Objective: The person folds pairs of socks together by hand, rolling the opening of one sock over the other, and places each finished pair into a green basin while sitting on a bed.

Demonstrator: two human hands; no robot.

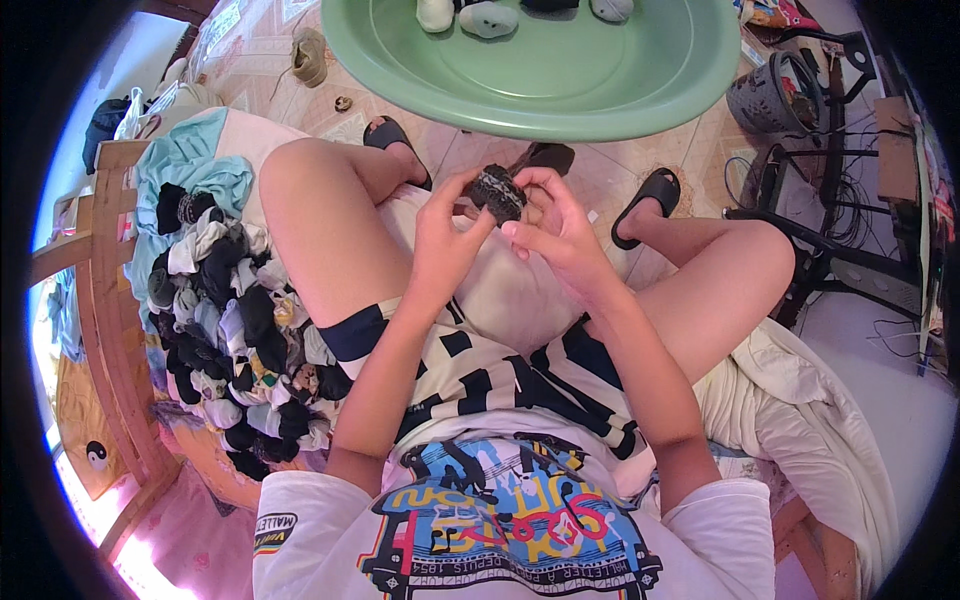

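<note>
Socks rolled into one dark bundle [498, 192] sit between both hands above my lap, just short of the green basin [560, 95]. I see my left hand [447, 232] curled around the bundle's near side, and my right hand [555, 225] pinching its other side with fingertips. Inside the basin, at its far edge, lie several rolled sock balls [488, 18]. Left of the basin, beside my thigh, a heap of loose socks [235, 320] covers the bed.

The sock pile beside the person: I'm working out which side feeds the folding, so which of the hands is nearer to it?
Left. The left hand is the one toward the sock pile; the right hand lies farther across. Both grip a dark rolled sock.
</note>
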